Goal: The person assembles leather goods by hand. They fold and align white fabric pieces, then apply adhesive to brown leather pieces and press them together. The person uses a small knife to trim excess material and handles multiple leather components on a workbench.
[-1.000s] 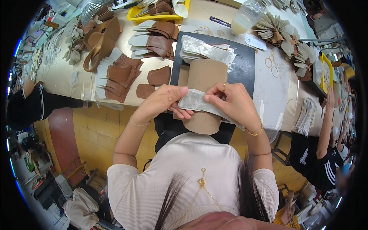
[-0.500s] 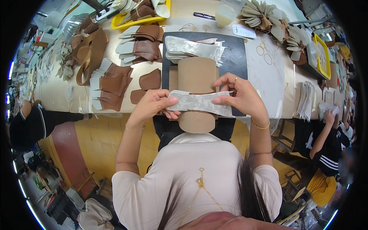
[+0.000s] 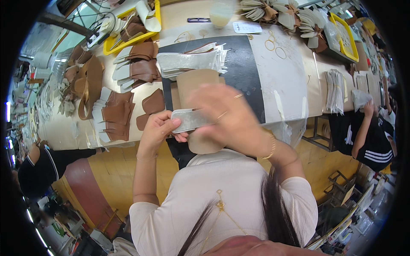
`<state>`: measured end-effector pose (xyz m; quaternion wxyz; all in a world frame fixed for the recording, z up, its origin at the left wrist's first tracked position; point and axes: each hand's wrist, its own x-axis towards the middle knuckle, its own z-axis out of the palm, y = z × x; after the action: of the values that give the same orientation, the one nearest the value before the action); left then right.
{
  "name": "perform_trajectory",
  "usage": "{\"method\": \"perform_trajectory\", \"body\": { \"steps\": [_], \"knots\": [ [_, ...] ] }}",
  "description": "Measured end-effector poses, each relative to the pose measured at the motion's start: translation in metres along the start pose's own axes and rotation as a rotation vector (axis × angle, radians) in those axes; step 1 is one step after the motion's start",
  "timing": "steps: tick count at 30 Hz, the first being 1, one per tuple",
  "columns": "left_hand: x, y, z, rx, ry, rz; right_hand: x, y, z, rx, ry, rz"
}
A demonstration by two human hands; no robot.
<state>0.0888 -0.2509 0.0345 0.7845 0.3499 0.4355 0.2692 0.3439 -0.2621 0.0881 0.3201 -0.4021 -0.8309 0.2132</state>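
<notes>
1. A long pale work table (image 3: 294, 81) carries everything.
2. A flat black rectangular mat (image 3: 245, 74) lies at its middle.
3. Fanned brown leather pieces with white tabs (image 3: 115, 115) lie left of the mat.
4. A yellow plastic tray (image 3: 128, 38) sits at the far left.
5. A stack of white sheets (image 3: 335, 91) rests at the right.
6. A second yellow tray (image 3: 348, 36) lies far right.

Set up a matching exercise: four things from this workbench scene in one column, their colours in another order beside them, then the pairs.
1. mat
2. tray
3. strip in the left hand
4. cut pieces

a. brown
b. black
c. pale grey
d. yellow

Pairs: 1-b, 2-d, 3-c, 4-a
</notes>
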Motion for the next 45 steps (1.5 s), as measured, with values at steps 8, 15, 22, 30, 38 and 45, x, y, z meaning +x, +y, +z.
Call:
{"method": "perform_trajectory", "body": {
  "steps": [8, 15, 22, 30, 38, 45],
  "knots": [
    [0.012, -0.014, -0.009, 0.011, -0.107, 0.07, -0.016, 0.0, 0.05, -0.113, -0.229, -0.059],
    [0.015, 0.006, -0.003, 0.045, -0.102, -0.008, -0.061, 0.035, 0.046, 0.305, -0.178, 0.409],
    [0.026, 0.086, 0.018, 0.446, -0.093, 0.381, 0.008, 0.051, -0.027, 0.179, 0.054, 0.13],
    [0.055, 0.083, -0.026, 0.091, 0.43, 0.504, 0.108, 0.092, -0.031, 0.275, -0.044, 0.162],
    [0.084, 0.011, -0.039, -0.398, 0.17, 0.165, 0.133, 0.135, 0.013, 0.177, -0.35, 0.127],
    [0.083, 0.034, -0.03, -0.273, 0.137, 0.294, 0.151, 0.135, 0.009, 0.274, -0.755, 0.187]
  ]
}}
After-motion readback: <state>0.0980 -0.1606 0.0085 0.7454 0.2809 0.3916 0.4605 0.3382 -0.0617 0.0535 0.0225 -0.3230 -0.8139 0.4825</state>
